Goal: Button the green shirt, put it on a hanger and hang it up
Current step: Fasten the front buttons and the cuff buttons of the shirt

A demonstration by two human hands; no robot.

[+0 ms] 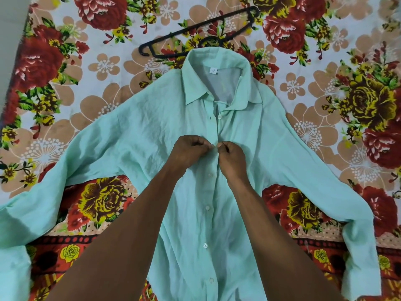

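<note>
Forearms are reaching up the middle of the shirt [165,131], which is lying face up, sleeves spread, on the floral sheet [65,68]. Left hand [188,149] and right hand [233,157] are meeting at the placket, each pinching fabric between thumb and curled fingers, apparently working one button through its hole; the button itself is hiding between the fingertips. Lower buttons are looking done up, top button [219,116] is sitting open, collar gaping.

Risks, as I'm judging them: fabric is thin and slippery, so the button could be popping back out if the hole side is slackening. Placket is bunching under the pinch, so mismatching button and hole is possible, skewing the front. Pulling hard could be straining thread.

Hanger [201,31] is lying on the sheet just beyond the collar, its hook end tucked against or under the collar edge; can't tell which. Nothing else is blocking the hands. No rail or hook for hanging up is showing.
</note>
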